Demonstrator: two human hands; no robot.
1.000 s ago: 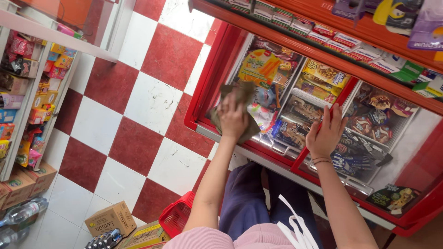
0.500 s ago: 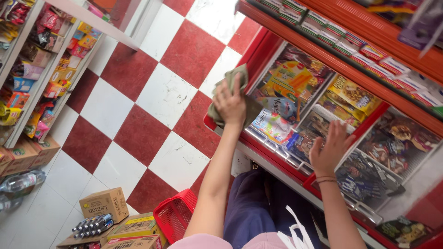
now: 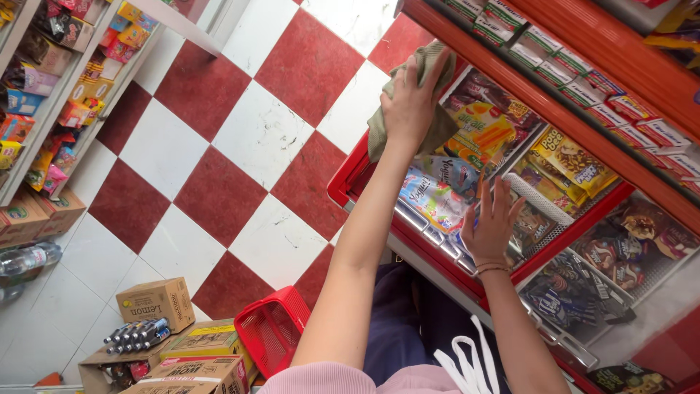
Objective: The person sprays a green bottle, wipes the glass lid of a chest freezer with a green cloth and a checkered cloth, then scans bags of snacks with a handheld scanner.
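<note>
- One view only, from a camera worn on the person's head, so no second view shares the scene.
- It looks steeply down along both outstretched arms, tilted so the checkered floor (image 3: pixel 240 146) runs diagonally.
- Near range: the left hand (image 3: pixel 410 106) and right hand (image 3: pixel 492 226) lie on the red chest freezer (image 3: pixel 350 182) at the right.
- Farther off: store shelves (image 3: pixel 44 109) at the left edge, cardboard boxes (image 3: pixel 157 303) at the bottom.

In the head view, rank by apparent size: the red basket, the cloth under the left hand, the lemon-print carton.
1. Cloth, though nearer the camera and part-covered by the left hand.
2. Red basket and carton look about alike; the basket is partly hidden, so no firm order.
</note>
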